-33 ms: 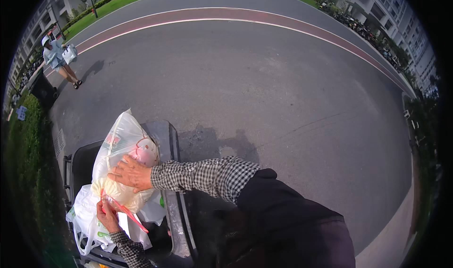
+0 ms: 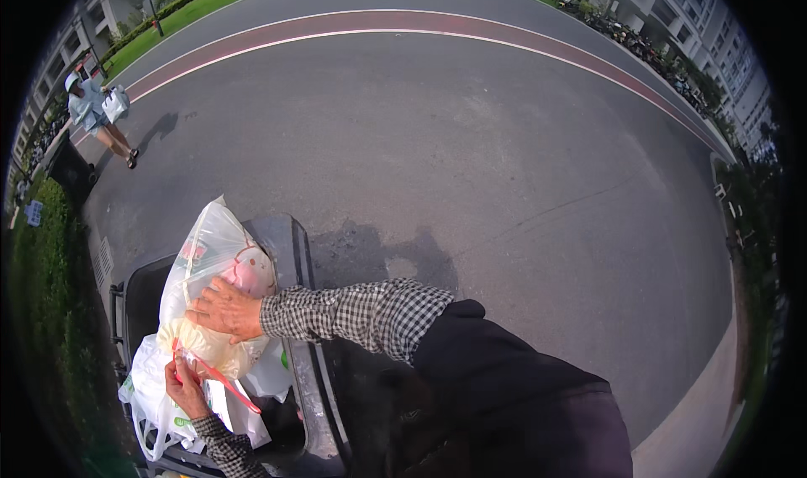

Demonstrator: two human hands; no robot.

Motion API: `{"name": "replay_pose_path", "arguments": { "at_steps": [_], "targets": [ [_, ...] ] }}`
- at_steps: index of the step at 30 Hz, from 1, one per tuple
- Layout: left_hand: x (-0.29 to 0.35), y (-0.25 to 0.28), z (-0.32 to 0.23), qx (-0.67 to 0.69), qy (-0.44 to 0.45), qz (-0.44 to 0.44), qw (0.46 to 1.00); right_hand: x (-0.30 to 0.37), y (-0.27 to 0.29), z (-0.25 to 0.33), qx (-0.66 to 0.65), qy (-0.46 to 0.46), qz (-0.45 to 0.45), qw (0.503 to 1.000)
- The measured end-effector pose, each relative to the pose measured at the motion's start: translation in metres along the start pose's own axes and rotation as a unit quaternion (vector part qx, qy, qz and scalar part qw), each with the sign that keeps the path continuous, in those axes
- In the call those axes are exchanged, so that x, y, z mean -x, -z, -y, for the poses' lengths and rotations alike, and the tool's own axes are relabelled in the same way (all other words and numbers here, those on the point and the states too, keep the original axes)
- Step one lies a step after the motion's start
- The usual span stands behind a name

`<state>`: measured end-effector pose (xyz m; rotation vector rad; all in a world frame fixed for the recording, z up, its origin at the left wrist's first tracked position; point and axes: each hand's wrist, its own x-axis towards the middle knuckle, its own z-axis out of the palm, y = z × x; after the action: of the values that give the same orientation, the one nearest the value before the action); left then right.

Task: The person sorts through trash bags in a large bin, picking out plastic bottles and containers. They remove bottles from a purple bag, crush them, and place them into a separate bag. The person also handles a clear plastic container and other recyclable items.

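Observation:
A filled, see-through cream plastic bag (image 2: 202, 264) sits on top of an open dark wheeled trash bin (image 2: 290, 242); something pink and round shows through its film. My right hand (image 2: 225, 311) lies flat on the bag's side, fingers spread, pressing the film. Below it, my left hand (image 2: 187, 390) pinches a red drawstring (image 2: 225, 381) beside the bag's gathered end. Part of the drawstring trails off toward the bin's right rim. Under the left hand is a white plastic carrier bag (image 2: 151, 394) with looped handles.
A person (image 2: 97, 112) carrying a white bag walks on the far left, near another dark bin (image 2: 71, 165). A hedge (image 2: 46, 259) runs along the left side. Grey pavement (image 2: 504, 167) spreads ahead, with a red lane (image 2: 403, 21) beyond.
The view has shifted slightly, so the scene sits a little further left. Both hands keep their places on the bag and drawstring.

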<state>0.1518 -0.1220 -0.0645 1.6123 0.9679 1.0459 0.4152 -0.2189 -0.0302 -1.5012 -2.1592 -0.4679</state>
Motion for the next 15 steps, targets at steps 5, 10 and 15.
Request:
{"name": "replay_pose_path", "arguments": {
  "at_steps": [5,10,15],
  "targets": [
    [0.005,0.038,-0.103,-0.123,-0.102,-0.037,0.986,-0.048,0.009,0.027,-0.148,-0.006,-0.097,0.984],
    [0.012,0.015,-0.172,-0.197,-0.169,-0.023,0.965,-0.046,0.052,0.015,-0.154,-0.011,-0.189,0.97],
    [0.091,0.09,-0.262,-0.285,-0.28,-0.116,0.909,-0.094,0.111,0.103,-0.242,0.093,-0.184,0.948]
  ]
}}
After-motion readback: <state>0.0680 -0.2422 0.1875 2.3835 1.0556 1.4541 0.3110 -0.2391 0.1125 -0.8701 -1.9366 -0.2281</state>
